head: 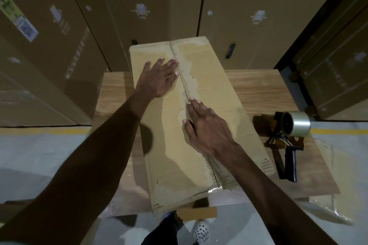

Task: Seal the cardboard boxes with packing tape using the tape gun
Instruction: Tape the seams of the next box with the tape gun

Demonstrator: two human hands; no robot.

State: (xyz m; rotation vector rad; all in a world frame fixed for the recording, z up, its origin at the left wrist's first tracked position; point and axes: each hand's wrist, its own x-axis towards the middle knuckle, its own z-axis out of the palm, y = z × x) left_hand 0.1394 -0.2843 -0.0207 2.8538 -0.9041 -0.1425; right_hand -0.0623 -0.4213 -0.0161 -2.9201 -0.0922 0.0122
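Left hand (159, 77) is flat, fingers straight and spread, pressing down on the left flap of the box (171, 155), with the fingertips right up against the centre seam (184, 87). Right hand (207, 125) is flat too, fingers straight and close together, resting on the right flap nearer the person, fingertips touching that same seam. Neither hand is gripping anything.

The box is long and narrow and sits on a wooden table (264, 89). Its long axis runs away from the person, tilted a bit so the far end leans left and the near end sticks out over the table's front edge. The seam runs the full length down the middle. The flaps have pale torn patches along it, where the surface paper looks ripped off.

The tape gun (288, 139) lies on the table to the right of the box, apart from it and not touched by either hand. Its clear roll faces the far side and its black handle points back toward the person.

Tall cartons (59, 36) are stacked behind and on both sides of the table, pretty close in. A yellow line (65, 131) runs across the grey floor. Below the box's near end you can see a spotted shoe (201, 231).
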